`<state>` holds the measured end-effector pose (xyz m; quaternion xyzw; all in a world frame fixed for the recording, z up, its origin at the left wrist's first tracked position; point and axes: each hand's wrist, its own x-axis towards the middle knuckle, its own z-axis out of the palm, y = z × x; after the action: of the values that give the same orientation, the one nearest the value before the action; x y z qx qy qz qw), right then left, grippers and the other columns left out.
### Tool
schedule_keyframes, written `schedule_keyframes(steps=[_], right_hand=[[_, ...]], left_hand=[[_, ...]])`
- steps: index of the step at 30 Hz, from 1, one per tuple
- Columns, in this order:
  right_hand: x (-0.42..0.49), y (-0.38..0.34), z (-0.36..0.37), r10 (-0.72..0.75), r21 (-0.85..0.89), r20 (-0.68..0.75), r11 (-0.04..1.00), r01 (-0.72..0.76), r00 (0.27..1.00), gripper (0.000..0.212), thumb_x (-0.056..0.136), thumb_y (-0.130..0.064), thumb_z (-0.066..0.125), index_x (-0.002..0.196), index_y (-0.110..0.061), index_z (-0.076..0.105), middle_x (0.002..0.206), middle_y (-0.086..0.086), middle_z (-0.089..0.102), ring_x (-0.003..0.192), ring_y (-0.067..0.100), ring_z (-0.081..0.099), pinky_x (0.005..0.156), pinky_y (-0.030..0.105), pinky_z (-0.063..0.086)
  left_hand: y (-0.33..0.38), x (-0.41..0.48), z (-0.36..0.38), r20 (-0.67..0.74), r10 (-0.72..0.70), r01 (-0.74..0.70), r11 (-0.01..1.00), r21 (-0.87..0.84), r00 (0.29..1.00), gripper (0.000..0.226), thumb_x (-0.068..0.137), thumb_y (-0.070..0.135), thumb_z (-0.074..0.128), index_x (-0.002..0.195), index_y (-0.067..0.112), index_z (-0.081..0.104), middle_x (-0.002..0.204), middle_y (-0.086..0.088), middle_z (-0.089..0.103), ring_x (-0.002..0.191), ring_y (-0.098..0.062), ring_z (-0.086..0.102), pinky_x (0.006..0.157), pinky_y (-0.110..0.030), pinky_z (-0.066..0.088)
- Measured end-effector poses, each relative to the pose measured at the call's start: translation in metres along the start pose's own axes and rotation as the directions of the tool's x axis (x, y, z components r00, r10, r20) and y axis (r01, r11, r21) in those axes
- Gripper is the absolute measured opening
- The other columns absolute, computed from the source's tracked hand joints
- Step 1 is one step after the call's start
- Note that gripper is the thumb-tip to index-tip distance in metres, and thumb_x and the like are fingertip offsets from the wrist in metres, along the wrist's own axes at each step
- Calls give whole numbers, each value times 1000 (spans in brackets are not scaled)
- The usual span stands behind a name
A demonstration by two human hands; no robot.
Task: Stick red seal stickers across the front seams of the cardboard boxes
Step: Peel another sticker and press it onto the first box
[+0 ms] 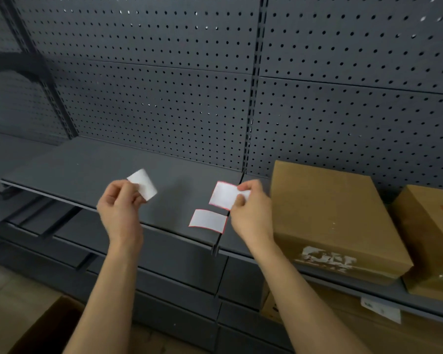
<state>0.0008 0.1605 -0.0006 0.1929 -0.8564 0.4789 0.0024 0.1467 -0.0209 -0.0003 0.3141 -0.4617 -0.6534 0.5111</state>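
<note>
My right hand (251, 210) pinches a white sticker with a red border (221, 195) by its right edge, held above the shelf. My left hand (119, 203) pinches a curled white paper slip (145, 183), probably the backing. A second red-bordered sticker (207, 220) lies flat on the dark shelf (87, 169) just below the held one. A brown cardboard box (330, 218) stands on the shelf right of my right hand, its front face scuffed with white label residue. Another cardboard box (430, 233) sits beside it at the far right.
A grey pegboard wall (164, 85) backs the shelves. Lower shelves step down below, with more cardboard (317, 318) under the right shelf. An open brown carton (46, 330) shows at the bottom left on the floor.
</note>
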Motion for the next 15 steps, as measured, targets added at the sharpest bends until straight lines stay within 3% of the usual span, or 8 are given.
schedule_keyframes(steps=[3, 5, 7, 10, 12, 15], right_hand=[[-1, 9, 36, 82, -162, 211, 986, -48, 974, 27, 103, -10, 61, 129, -17, 60, 123, 8, 69, 103, 25, 68, 81, 33, 58], [-3, 18, 50, 48, -310, 270, 950, 40, 962, 29, 100, -12, 67, 129, -12, 64, 125, 11, 72, 110, 31, 71, 88, 35, 61], [-3, 24, 56, -48, -477, 270, 861, 177, 962, 30, 99, -20, 71, 127, -11, 68, 130, 11, 69, 115, 30, 69, 94, 38, 60], [-2, 25, 54, -179, -625, 224, 728, 282, 958, 35, 99, -33, 73, 129, -16, 71, 144, 11, 56, 133, 31, 54, 113, 44, 50], [-2, 19, 45, -282, -495, 129, 812, 308, 951, 26, 99, -37, 73, 118, -20, 77, 133, 6, 61, 125, 24, 57, 107, 41, 53], [-8, 0, 27, -269, 29, 19, 963, 268, 963, 20, 97, -34, 74, 85, -20, 81, 86, -7, 65, 80, 8, 62, 73, 29, 50]], left_hand=[[-13, -7, 8, 108, 1, -12, 994, 105, 994, 28, 92, -1, 61, 72, 18, 59, 68, 9, 53, 66, -11, 53, 68, -26, 49], [-20, -12, 13, 126, -16, -2, 990, 138, 992, 23, 91, 0, 63, 74, 15, 60, 64, 12, 56, 61, -10, 55, 70, -31, 49], [-26, -17, 16, 141, -27, 4, 987, 161, 990, 11, 84, 7, 65, 75, 12, 61, 63, 12, 58, 60, -11, 55, 75, -37, 47], [-35, -24, 20, 177, -27, -15, 973, 232, 984, 14, 88, 3, 67, 77, 11, 63, 63, 8, 60, 62, -13, 55, 78, -38, 46], [-39, -30, 25, 198, 15, -77, 947, 313, 980, 11, 85, 10, 69, 76, 13, 64, 66, 7, 62, 65, -14, 58, 75, -33, 49], [-43, -44, 33, 243, 150, -249, 855, 455, 958, 18, 89, 21, 81, 77, 20, 68, 70, 11, 70, 66, -7, 62, 69, -23, 51]])
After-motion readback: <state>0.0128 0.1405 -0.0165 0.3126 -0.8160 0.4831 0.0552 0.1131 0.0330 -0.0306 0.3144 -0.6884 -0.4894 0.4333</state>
